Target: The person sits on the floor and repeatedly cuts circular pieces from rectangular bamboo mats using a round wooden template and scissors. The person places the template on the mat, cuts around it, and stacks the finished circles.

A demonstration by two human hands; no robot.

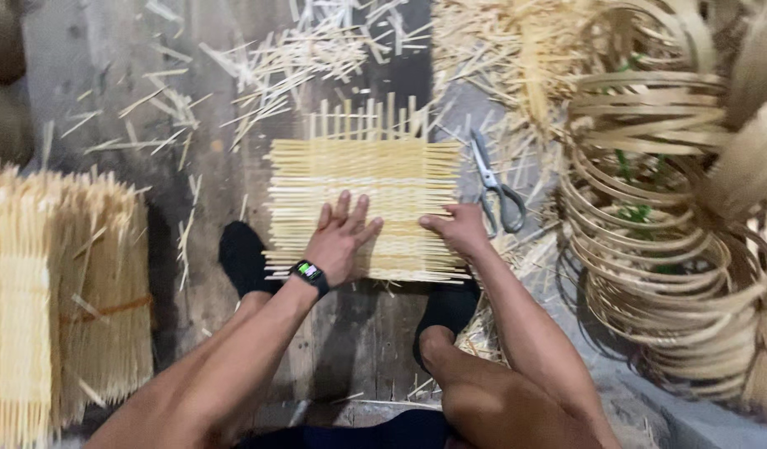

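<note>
From the head view, we press our left hand (340, 237) flat, fingers spread, on the woven bamboo mat (367, 204) lying on the floor (109, 75), while our right hand (457, 229) curls over its right edge; steady, even pressure should hold the strips square. We count one mat, one pair of scissors (496, 187), two strip bundles (59, 291) and one stack of hoops (666, 233).

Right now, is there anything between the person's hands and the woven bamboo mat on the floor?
Nothing visible. The left hand lies flat on the woven mat, fingers spread, and the right hand rests on its right edge. The scissors lie beside the mat, to the right, apart from both hands.
</note>
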